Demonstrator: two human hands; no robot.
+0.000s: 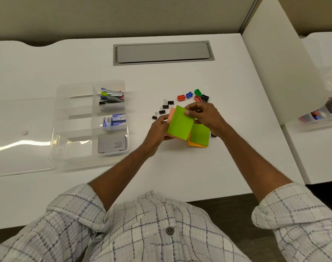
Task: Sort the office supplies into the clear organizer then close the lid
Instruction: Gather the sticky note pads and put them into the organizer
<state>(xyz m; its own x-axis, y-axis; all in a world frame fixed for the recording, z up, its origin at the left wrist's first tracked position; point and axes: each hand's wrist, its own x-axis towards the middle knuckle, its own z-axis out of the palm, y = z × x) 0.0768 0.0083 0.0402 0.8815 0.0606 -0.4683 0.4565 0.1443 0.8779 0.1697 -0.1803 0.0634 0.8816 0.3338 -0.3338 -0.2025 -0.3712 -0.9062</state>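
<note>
So far you are roughly halfway. The clear plastic compartment organizer (56, 129) sits on the white desk (180, 176) to your left. Its right-hand column holds small coloured staplers (112, 96) at the far end, blue-and-white staple boxes (115, 121) in the middle and a flat grey case (112, 144) nearest you. Its left-hand compartments look unfilled.

The clear flat lid (19, 138) lies on the desk left of it, so closing is not yet done. Your left hand (157, 129) grips a lime-green sticky-note pad (180, 123) with a peach pad (171, 114) behind it, both raised off the desk. Your right hand (203, 114) pinches the green pad's top edge.

Left to sort, besides these: a second green pad (200, 135) lying on an orange pad (195, 145), the black binder clips (164, 108) and the coloured pencil sharpeners (193, 96).
</note>
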